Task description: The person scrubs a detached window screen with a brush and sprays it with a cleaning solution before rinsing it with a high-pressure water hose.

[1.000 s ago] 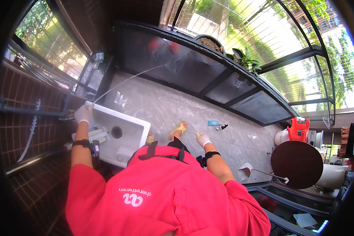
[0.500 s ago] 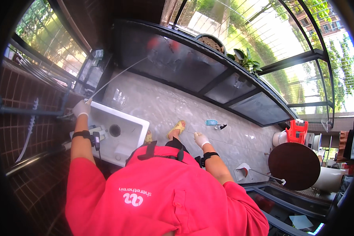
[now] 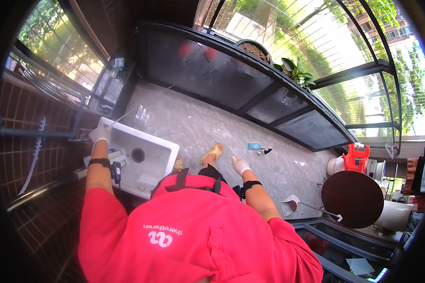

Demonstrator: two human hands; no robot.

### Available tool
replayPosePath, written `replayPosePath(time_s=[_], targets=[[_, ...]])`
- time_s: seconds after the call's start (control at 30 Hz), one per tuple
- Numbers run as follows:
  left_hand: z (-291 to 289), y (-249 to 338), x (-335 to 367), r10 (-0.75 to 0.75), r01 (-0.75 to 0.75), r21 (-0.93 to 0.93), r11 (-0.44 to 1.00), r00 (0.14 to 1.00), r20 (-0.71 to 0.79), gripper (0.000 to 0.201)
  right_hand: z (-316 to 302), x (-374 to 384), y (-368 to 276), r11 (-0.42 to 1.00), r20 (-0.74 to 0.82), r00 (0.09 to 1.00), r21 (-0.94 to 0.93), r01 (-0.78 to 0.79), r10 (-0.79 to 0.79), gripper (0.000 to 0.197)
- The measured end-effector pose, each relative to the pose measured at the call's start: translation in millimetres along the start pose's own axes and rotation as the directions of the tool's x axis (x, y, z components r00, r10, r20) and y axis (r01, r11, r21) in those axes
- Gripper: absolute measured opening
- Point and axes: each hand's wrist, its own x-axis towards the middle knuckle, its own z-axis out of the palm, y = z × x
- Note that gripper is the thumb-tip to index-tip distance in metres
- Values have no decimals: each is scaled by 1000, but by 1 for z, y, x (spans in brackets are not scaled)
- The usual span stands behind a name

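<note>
My left hand point(image 3: 99, 134), in a white glove, is closed at the far left corner of the white sink point(image 3: 163, 145). What its fingers grip is hidden. A thin pale streak point(image 3: 123, 116), like a short jet of water, runs from it past the sink's rim. The dark glass panel point(image 3: 198, 70) under the window ledge looks wet, with drips and smears. My right hand point(image 3: 241, 165), also gloved, hangs over the floor with curled fingers, nothing seen in them. A blue brush-like thing point(image 3: 254, 146) lies on the floor beyond it.
A dustpan point(image 3: 290, 204) with a long handle lies on the right. Farther right stand a round dark table point(image 3: 352, 198) and a red stool point(image 3: 357, 158). Potted plants point(image 3: 295, 73) line the ledge. The grey tiled floor point(image 3: 174, 113) looks wet and shiny.
The long jet that reached the glass panel has shrunk to a short streak near my left hand, which has lowered slightly. My right hand has barely moved.
</note>
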Motion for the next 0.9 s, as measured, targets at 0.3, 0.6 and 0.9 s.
replayPosePath(time_s=[0.3,0.6,0.9], targets=[[20,-16,-3,99,-98,34,995,993,-59,53,-1,0,10,998,22,1000,-55,-1,2,49],[-18,-18,-49,214,-221,-13,975,954,-210,46,3,2,-2,995,13,999,-84,51,-50,48],[-49,-11,-57,135,-219,-249,943,940,-314,45,5,10,10,997,11,1000,-66,29,-29,46]])
